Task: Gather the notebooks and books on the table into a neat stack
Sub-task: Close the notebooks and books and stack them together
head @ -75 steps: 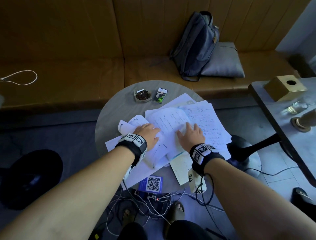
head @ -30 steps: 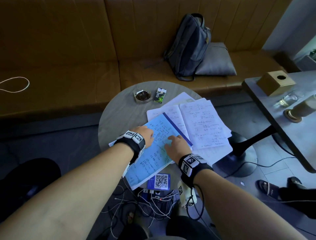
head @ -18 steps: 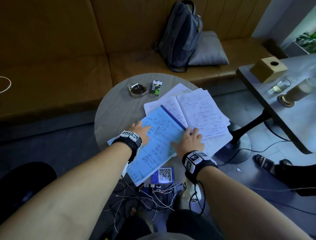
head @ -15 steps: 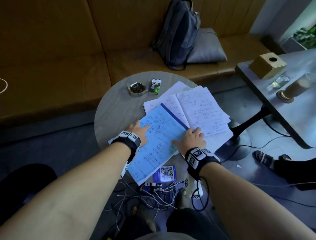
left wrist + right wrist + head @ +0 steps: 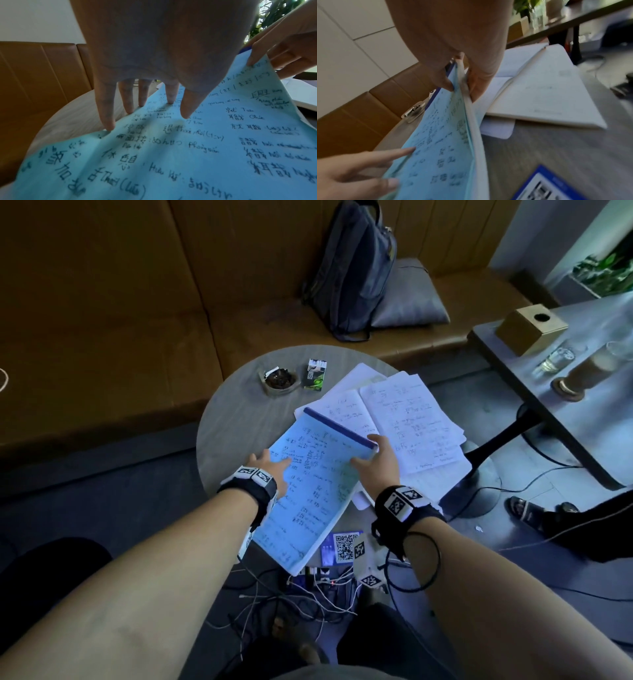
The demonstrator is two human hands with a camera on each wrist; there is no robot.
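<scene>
A light-blue notepad (image 5: pixel 311 484) covered in handwriting, with a dark blue top binding, is tilted up off the round table (image 5: pixel 236 419). My right hand (image 5: pixel 378 462) pinches its right edge near the top, thumb on the page and fingers beneath, seen in the right wrist view as right hand (image 5: pixel 458 75) on the notepad (image 5: pixel 440 148). My left hand (image 5: pixel 270 470) rests with straight fingers on the pad's left edge; the fingertips (image 5: pixel 109 125) press the notepad (image 5: pixel 188 155). An open white notebook (image 5: pixel 407 419) lies on loose papers to the right.
An ashtray (image 5: pixel 278 380) and a cigarette pack (image 5: pixel 315 374) sit at the table's far side. A blue QR card (image 5: pixel 342 547) lies at the near edge. A backpack (image 5: pixel 356 268) leans on the bench. A second table (image 5: pixel 561 385) with glasses stands right. Cables trail on the floor.
The blue pad now covers the white sheets that lay under my hands. My right hand moved up to the pad's top right edge and lifted it; the left hand stayed on its left edge.
</scene>
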